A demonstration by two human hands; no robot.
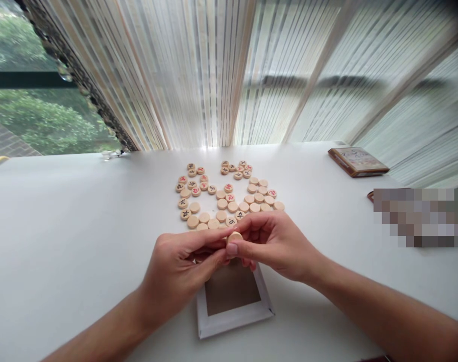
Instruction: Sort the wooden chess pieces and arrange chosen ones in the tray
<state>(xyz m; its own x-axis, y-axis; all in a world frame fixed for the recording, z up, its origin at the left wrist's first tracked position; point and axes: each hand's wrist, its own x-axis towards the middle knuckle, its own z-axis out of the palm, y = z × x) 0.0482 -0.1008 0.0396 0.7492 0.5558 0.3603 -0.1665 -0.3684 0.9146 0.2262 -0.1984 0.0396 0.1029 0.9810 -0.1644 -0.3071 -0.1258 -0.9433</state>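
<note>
My left hand [179, 274] and my right hand [274, 244] meet above the near middle of a white table [70, 236]. Both pinch one round wooden game piece [234, 236] between fingertips and thumbs. Just beyond the hands lie several similar wooden discs [224, 196], some marked with red or black characters, some blank side up. Under the hands rests a shallow white box [232, 304] with a brown inside, partly hidden by my fingers.
A brown flat box [357, 161] lies at the far right of the table. A blurred patch [421, 216] covers something at the right edge. Striped curtains [229, 70] hang behind the table, and a window [32, 100] shows trees at the left.
</note>
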